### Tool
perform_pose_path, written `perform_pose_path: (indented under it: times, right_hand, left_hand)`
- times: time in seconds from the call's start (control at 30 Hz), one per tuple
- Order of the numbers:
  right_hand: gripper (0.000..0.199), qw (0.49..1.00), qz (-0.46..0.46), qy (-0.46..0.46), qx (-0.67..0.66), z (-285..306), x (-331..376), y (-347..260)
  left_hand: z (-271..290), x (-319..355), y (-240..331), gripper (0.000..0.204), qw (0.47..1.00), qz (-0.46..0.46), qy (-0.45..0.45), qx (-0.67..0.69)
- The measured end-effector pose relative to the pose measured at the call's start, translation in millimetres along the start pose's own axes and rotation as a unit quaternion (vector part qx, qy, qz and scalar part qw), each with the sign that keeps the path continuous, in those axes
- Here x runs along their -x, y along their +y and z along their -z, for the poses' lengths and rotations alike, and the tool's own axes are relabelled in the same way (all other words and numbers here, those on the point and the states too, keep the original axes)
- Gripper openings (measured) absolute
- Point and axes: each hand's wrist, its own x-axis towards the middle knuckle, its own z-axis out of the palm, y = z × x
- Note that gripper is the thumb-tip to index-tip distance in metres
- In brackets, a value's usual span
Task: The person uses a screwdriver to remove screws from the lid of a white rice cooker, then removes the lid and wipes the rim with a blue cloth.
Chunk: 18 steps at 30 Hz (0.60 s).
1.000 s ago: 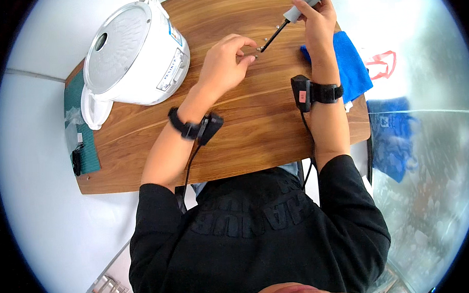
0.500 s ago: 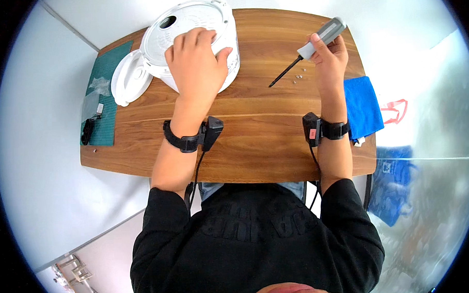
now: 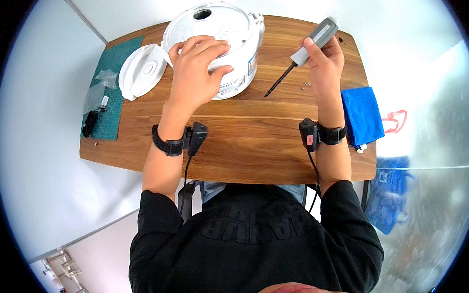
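A: Hands?
B: Our left hand (image 3: 195,73) spread over white appliance (image 3: 220,25), upper centre; right hand (image 3: 326,67) grips screwdriver (image 3: 319,35), upper right.
A: Writing?
B: Printed label (image 3: 233,85), appliance side (raised lettering (image 3: 258,226) on our shirt (image 3: 239,268), too).

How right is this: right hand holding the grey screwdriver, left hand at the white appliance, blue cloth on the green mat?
Not quite: the head view shows the blue cloth at the right edge of the table, not on the green mat. The right hand holds the grey screwdriver, and the left hand is at the white appliance.
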Motion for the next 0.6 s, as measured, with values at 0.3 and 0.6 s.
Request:
perform_pose_path:
  times: [0.3, 0.6]
  right_hand:
    - [0.038, 0.994, 0.075, -0.072, 0.029, -34.7, -27.5, -19.6]
    - [0.064, 0.994, 0.061, -0.077, 0.054, -117.1, -58.2, -47.2]
  left_hand:
    - [23.6, 6.3, -37.9, 0.042, 0.996, 0.018, -0.064, 0.057]
    - [22.6, -13.1, -19.9, 0.029, 0.968, 0.107, -0.037, 0.224]
